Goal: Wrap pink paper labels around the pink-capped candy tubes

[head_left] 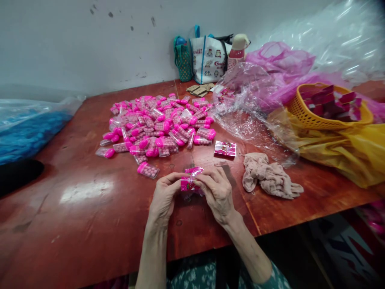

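My left hand (164,195) pinches the left side of a small pink printed card (188,184) above the table's near part. On the card's right side the fingers of my right hand (215,192) are closed, partly covering it. A bit of clear plastic shows just below the card, its shape unclear. Beyond my hands lies a heap of clear containers (156,124) with pink caps and pink balls inside. One such container (148,170) rests apart, close to my left hand. A short stack of pink printed cards (225,149) sits beyond my right hand.
A crumpled beige cloth (269,176) lies to the right. Behind it are clear plastic film (249,104), a yellow basket (300,108) of pink pieces and a yellow bag (337,148). A white bag (207,60) and bottles stand by the wall. Blue bagged material (30,128) occupies the left.
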A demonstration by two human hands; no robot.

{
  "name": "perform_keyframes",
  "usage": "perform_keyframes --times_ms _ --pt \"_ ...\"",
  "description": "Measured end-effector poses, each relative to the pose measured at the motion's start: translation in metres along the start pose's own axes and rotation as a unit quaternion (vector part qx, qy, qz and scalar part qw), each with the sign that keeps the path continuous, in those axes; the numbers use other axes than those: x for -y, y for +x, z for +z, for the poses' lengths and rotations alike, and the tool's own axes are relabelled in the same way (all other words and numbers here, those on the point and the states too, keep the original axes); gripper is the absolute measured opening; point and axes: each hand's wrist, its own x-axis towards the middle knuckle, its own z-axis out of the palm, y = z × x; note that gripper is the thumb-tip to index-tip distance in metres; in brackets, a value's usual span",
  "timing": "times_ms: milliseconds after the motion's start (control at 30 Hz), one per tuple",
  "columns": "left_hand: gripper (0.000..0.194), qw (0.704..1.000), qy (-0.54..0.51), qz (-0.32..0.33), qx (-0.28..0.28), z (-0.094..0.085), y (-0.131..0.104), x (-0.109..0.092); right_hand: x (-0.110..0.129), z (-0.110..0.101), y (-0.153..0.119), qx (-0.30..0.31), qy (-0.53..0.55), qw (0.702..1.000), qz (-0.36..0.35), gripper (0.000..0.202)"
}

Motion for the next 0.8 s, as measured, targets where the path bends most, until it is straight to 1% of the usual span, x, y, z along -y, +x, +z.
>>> perform_keyframes --times_ms 133,167,267,300,400,467,567,633,733,800 --pt "0.012 0.999 -0.004 0.036 -0.017 -0.0030 0.0022 0.0026 0.0013 -0.0003 0.0014 0.010 0.023 0.999 0.032 0.026" --pt "0.012 0.999 -0.003 0.043 -0.018 -0.0037 0.0025 0.0030 0.0015 -0.0001 0.0015 0.017 0.031 0.999 0.039 0.025" --pt "0.011 0.999 0.004 0.051 -0.007 -0.0044 0.0015 0.0033 0.0022 0.0006 0.0013 0.038 0.048 0.997 0.047 0.010" --pt "0.014 0.999 0.008 0.049 0.002 -0.0040 0.0007 0.0032 0.0023 0.0008 0.0011 0.038 0.048 0.997 0.048 0.009" --pt "0.024 0.999 0.027 0.033 0.032 -0.0018 -0.0018 0.0033 0.0024 0.0016 0.0003 0.029 0.036 0.998 0.048 0.015" --pt "0.021 0.998 0.041 0.024 0.040 -0.0005 -0.0024 0.0042 0.0020 0.0024 -0.0001 0.032 0.024 0.998 0.039 0.019" --pt "0.011 0.998 0.055 0.017 0.032 -0.0001 -0.0017 0.0055 0.0007 0.0034 -0.0002 0.038 0.009 0.999 0.027 0.025" --pt "0.013 0.998 0.056 0.010 0.032 0.0001 -0.0015 0.0052 -0.0009 0.0036 -0.0003 0.035 -0.001 0.999 0.027 0.027" --pt "0.023 0.998 0.044 -0.009 0.050 0.0024 -0.0039 0.0032 -0.0026 0.0036 -0.0016 0.017 -0.015 0.999 0.033 0.029" --pt "0.023 0.998 0.028 -0.019 0.060 0.0046 -0.0063 0.0024 -0.0018 0.0038 -0.0034 0.008 -0.019 0.999 0.030 0.030"
